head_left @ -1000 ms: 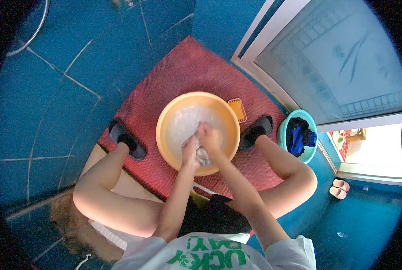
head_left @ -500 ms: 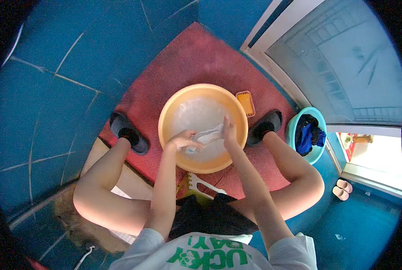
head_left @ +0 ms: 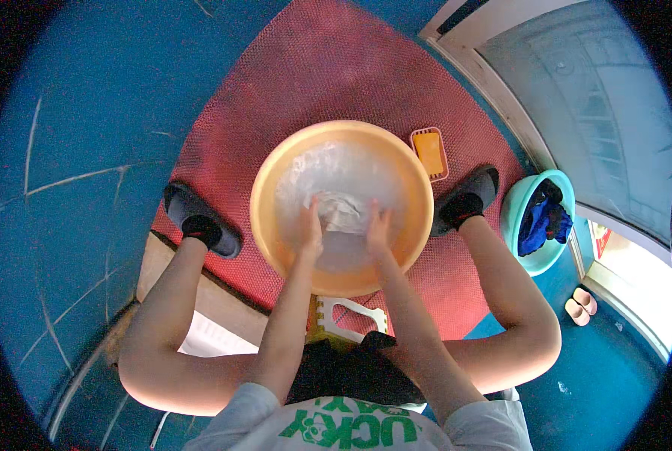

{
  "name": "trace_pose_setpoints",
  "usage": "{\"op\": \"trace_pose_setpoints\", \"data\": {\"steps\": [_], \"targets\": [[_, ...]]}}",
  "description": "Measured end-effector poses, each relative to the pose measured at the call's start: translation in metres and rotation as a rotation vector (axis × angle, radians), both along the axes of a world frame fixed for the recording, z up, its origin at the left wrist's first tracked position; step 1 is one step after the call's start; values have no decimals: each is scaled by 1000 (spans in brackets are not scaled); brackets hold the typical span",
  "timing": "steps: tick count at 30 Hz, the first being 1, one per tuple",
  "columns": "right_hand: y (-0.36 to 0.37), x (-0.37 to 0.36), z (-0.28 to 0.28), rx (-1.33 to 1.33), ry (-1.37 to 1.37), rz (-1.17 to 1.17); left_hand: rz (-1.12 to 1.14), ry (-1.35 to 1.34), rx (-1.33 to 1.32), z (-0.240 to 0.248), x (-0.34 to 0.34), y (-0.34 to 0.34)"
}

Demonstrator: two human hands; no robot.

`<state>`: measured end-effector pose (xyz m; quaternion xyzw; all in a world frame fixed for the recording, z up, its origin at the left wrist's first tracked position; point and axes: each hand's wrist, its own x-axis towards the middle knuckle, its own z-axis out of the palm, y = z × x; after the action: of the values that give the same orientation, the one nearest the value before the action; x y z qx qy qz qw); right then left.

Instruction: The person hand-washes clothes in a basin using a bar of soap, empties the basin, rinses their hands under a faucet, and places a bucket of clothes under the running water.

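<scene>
A wide pale-orange basin [head_left: 264,214] of cloudy, soapy water stands on the red mat between my feet. In it a wet white cloth [head_left: 343,212] stretches between my two hands at the water's surface. The cloth's left edge is in my left hand [head_left: 311,228], fingers pointing away from me. My right hand [head_left: 379,228] closes on the right edge, its fingertips partly blurred. What kind of cloth it is cannot be made out. Just right of the basin's far rim lies a pink soap dish [head_left: 444,167] with an orange soap bar [head_left: 428,153].
A turquoise basin [head_left: 507,218] with dark and blue clothes [head_left: 535,225] stands at the right by a frosted door [head_left: 576,98]. Pink slippers [head_left: 581,307] lie beyond it. A white-and-yellow plastic stool [head_left: 328,319] is under me. Blue tiled wall [head_left: 80,150] rises on the left.
My hands have lowered the cloth and drawn level on either side of it; it was held slanted before. My view has shifted, so the basin looks nearer and larger.
</scene>
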<state>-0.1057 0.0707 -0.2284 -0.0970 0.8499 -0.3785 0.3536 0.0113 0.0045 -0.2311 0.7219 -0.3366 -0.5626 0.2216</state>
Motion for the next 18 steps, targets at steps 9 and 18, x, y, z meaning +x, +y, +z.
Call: {"op": "trace_pose_setpoints", "data": {"steps": [9,18], "targets": [[-5,-53,9,181,196,571,-864,-501,-158,26,-22,-26],[-3,-5,5,43,-46,410,-540,-371,-320,29,-56,6]]}}
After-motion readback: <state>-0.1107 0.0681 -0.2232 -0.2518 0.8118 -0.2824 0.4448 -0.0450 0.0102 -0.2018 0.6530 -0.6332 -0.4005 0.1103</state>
